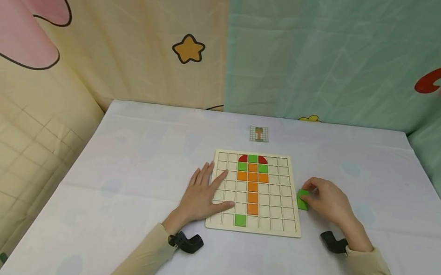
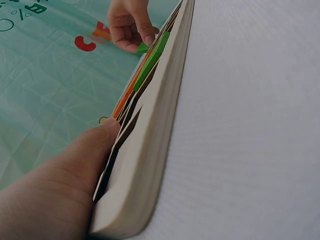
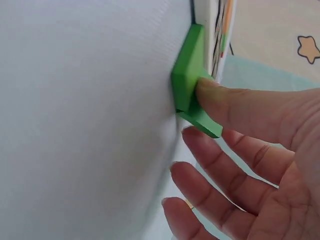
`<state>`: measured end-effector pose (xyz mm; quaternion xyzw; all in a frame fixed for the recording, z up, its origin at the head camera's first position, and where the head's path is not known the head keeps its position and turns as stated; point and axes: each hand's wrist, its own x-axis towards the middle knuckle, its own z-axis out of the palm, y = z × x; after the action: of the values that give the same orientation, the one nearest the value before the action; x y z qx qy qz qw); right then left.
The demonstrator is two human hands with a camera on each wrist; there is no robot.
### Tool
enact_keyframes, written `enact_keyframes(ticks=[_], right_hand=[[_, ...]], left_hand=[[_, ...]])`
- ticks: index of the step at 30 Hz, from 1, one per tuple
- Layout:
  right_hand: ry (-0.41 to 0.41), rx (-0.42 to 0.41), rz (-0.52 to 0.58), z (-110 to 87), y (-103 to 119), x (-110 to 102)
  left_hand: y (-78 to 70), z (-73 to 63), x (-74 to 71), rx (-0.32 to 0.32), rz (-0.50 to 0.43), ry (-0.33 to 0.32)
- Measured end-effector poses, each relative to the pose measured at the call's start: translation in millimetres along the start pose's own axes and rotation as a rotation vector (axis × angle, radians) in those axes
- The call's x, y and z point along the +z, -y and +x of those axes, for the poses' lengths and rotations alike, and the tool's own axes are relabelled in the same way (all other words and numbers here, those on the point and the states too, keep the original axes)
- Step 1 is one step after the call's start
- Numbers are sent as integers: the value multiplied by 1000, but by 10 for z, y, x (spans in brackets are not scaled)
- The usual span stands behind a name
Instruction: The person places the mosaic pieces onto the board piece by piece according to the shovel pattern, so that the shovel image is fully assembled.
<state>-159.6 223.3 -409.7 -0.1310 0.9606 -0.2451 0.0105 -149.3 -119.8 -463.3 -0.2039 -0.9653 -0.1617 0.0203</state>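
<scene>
My left hand [image 1: 200, 199] lies with spread fingers on the left part of a pale grid board [image 1: 253, 231]. Orange square tiles [image 1: 253, 187] form a column with a crossbar in the grid, topped by green squares and two red rounded pieces [image 1: 243, 158]. A lone green square [image 1: 240, 220] sits in the bottom row. Just right of the board, my right hand [image 1: 327, 200] pinches a green tile [image 3: 206, 123] between thumb and fingers. That tile is tilted against another green tile [image 3: 187, 67] on the table; the thumb tip partly covers their contact.
A small card [image 1: 259, 134] with a printed grid picture lies behind the board. White cloth covers the table [image 1: 137, 154]. Patterned curtains [image 1: 325, 53] hang behind and at both sides. Each wrist wears a black camera mount [image 1: 189, 243].
</scene>
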Motion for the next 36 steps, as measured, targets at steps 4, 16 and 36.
enact_keyframes(ticks=[4, 16, 36], right_hand=[[-39, 6, 34, -24, 31, -34], [67, -196, 249, -111, 464, 193], [203, -280, 195, -99, 800, 485]], left_hand=[[3, 8, 12, -3, 10, 3], [10, 11, 17, 3, 12, -4], [16, 14, 21, -6, 15, -4]])
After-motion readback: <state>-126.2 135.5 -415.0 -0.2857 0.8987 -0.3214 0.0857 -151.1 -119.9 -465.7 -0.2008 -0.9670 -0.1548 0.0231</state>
